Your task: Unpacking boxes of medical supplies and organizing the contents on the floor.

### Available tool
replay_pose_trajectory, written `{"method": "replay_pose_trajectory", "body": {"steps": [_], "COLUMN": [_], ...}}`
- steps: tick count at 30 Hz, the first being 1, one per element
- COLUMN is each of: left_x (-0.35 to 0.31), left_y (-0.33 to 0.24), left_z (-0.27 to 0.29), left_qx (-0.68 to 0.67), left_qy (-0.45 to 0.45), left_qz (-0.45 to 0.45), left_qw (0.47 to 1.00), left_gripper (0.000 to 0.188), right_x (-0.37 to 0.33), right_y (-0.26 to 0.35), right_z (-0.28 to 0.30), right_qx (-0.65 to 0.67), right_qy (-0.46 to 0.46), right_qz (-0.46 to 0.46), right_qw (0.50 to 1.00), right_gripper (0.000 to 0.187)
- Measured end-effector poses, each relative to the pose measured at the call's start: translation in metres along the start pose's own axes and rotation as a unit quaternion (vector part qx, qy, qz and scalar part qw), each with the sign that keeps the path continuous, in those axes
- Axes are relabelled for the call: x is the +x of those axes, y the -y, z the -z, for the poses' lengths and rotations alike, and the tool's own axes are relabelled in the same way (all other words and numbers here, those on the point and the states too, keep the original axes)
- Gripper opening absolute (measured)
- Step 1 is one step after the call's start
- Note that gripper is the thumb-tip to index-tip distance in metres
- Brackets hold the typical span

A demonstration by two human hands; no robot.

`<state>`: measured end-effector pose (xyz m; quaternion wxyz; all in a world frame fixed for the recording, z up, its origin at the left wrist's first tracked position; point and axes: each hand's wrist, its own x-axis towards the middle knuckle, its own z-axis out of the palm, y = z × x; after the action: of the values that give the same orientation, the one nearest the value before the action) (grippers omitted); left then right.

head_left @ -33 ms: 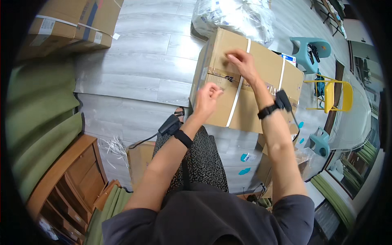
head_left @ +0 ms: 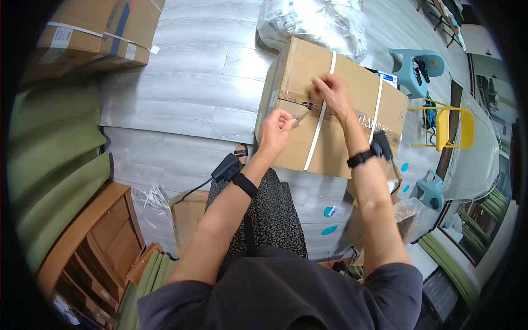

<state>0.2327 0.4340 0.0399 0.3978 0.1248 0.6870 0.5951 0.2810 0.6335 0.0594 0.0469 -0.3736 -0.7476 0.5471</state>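
A large brown cardboard box (head_left: 357,82) stands in front of me, bound with white straps (head_left: 314,144) and sealed along its middle seam with printed clear tape (head_left: 294,99). Over the near left part of its top, my left hand (head_left: 275,132) is closed, its fingertips pinching a thin, loose strip of tape (head_left: 300,117) that reaches toward the seam. My right hand (head_left: 335,98) hovers above the far half, close to one strap. Its fingers are curled together and slightly blurred; whatever they hold, if anything, is hidden.
A clear plastic bag of packages (head_left: 313,25) lies behind the box. Blue stools (head_left: 410,69) and a yellow chair (head_left: 456,129) stand to the right. Another strapped carton (head_left: 88,33) is at far left, a wooden cabinet (head_left: 107,225) at lower left. Cut white strips (head_left: 153,199) lie on the floor.
My right hand has shifted slightly right and toward me, its fingers drawing closer together. The loose tape strip at my left fingertips shows more plainly; that hand has barely moved.
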Motion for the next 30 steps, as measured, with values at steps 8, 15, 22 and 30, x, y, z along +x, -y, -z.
{"method": "replay_pose_trajectory", "body": {"steps": [8, 15, 22, 30], "left_x": [-0.01, 0.029, 0.009, 0.019], "left_y": [-0.125, -0.077, -0.038, -0.05], "left_z": [-0.032, -0.014, -0.065, -0.224], "left_qx": [-0.22, 0.096, 0.392, 0.498], "left_qy": [0.171, 0.251, 0.325, 0.278], "left_qz": [-0.014, -0.036, -0.144, -0.322], "left_qw": [0.96, 0.962, 0.849, 0.756], "left_gripper": [0.007, 0.013, 0.018, 0.026], "right_x": [-0.157, -0.239, -0.221, -0.196], "right_y": [-0.069, -0.146, -0.224, -0.22], "right_z": [-0.007, 0.034, 0.165, 0.207], "right_qx": [0.21, 0.093, -0.298, -0.004], "right_qy": [-0.153, -0.332, -0.571, -0.426], "right_qz": [-0.217, -0.22, -0.145, -0.237], "right_qw": [0.941, 0.913, 0.751, 0.873], "right_gripper": [0.023, 0.016, 0.029, 0.028]}}
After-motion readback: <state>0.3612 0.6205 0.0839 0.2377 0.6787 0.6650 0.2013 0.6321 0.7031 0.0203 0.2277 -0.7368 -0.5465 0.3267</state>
